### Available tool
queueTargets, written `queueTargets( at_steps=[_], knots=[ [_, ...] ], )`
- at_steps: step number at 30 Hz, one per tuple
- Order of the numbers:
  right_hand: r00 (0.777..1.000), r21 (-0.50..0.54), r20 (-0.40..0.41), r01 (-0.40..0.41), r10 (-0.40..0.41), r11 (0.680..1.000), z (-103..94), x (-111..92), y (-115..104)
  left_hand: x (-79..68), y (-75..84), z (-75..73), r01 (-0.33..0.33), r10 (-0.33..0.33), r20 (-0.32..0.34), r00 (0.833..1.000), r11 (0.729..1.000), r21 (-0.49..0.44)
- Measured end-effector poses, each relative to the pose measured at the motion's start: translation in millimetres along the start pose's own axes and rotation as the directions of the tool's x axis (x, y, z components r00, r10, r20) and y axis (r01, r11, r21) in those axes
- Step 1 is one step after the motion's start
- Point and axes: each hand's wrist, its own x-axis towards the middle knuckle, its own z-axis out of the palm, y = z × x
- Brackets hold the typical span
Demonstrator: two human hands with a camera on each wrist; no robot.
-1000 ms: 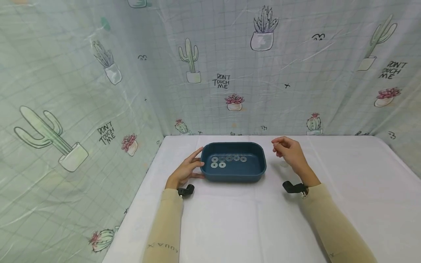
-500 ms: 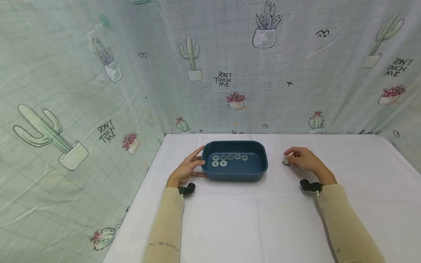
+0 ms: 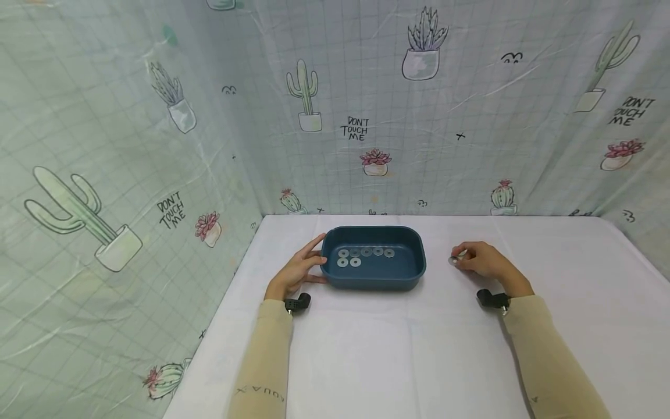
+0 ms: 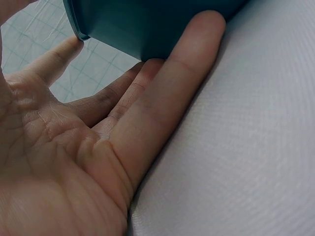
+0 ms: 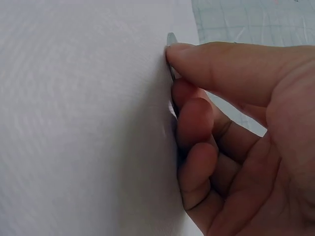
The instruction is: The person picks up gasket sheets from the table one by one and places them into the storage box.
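Observation:
A dark blue rectangular tray [image 3: 387, 284] stands on the white table, with several flat metal washers inside it. Five fingers of my left hand [image 3: 295, 272] spread around the tray's left end, fingertips at its rim and outer wall. In the left wrist view these fingers [image 4: 162, 105] lie nearly straight, one along the table against the wall. Right of the tray, my right hand [image 3: 484, 261] pinches a washer [image 3: 453, 260] low at the table surface. The right wrist view shows the thumb on the washer's thin edge [image 5: 171, 38], the other fingers curled, hiding most of it.
Inside the tray, the washers form a back row [image 3: 366, 251] and a shorter front row [image 3: 348, 262] toward the left. A white cloth [image 3: 356, 355] covers the table. A cactus-patterned curtain [image 3: 324, 169] hangs behind and at the left.
My right hand has moved right and down, away from beside the tray's rim to the washer on the table, and its fingers have settled on it. The left hand stays at the tray.

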Motion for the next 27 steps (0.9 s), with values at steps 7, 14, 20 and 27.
queueTargets(
  at_steps=[7, 14, 20, 27],
  knots=[
    [1.0, 0.001, -0.008, -0.021, 0.021, 1.0, 3.3, 0.5, -3.3, -0.6, 0.7, -0.3, 0.006, -0.006, -0.008, 1.0, 1.0, -0.004],
    [1.0, -0.007, -0.01, -0.017, 0.017, 1.0, 4.7, 2.5, -4.7, 0.6, -0.4, -0.2, 0.01, -0.01, -0.016, 1.0, 1.0, -0.001],
    [1.0, -0.024, 0.001, 0.006, -0.006, 1.0, 6.1, 4.0, -4.5, 1.0, -1.6, 0.1, 0.011, -0.011, -0.019, 1.0, 1.0, 0.001],
    [1.0, -0.038, 0.002, 0.013, -0.013, 0.999, 6.2, 2.6, -6.5, 1.3, -1.7, -0.7, 0.008, -0.007, -0.018, 1.0, 1.0, 0.012]
  ],
)
